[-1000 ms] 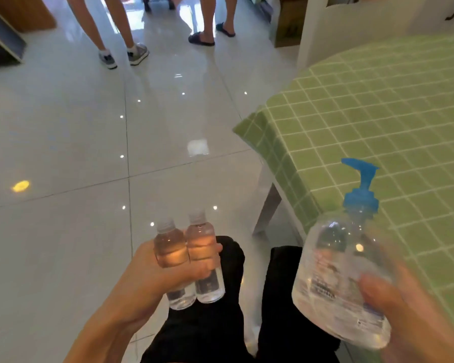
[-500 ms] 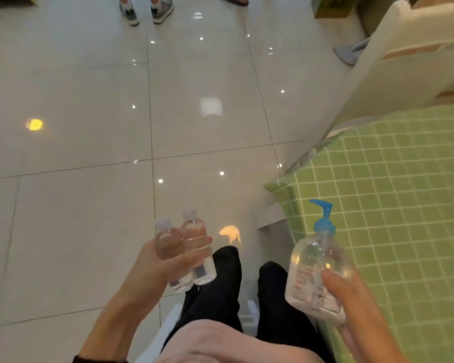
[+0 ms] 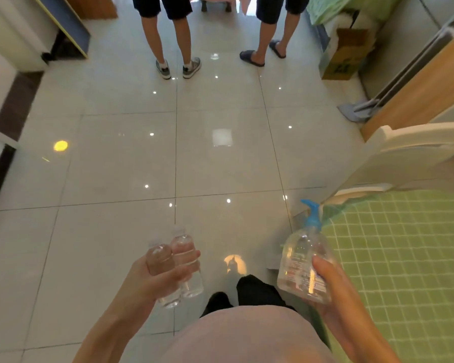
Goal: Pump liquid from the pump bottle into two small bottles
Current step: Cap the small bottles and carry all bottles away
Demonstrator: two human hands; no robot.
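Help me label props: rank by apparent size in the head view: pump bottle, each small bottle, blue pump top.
1. pump bottle
2. left small bottle and right small bottle: look alike
3. blue pump top

Left grip (image 3: 155,279), right grip (image 3: 336,292), both curled

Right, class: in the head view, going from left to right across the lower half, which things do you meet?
The two small bottles → pump bottle → green checked tablecloth.
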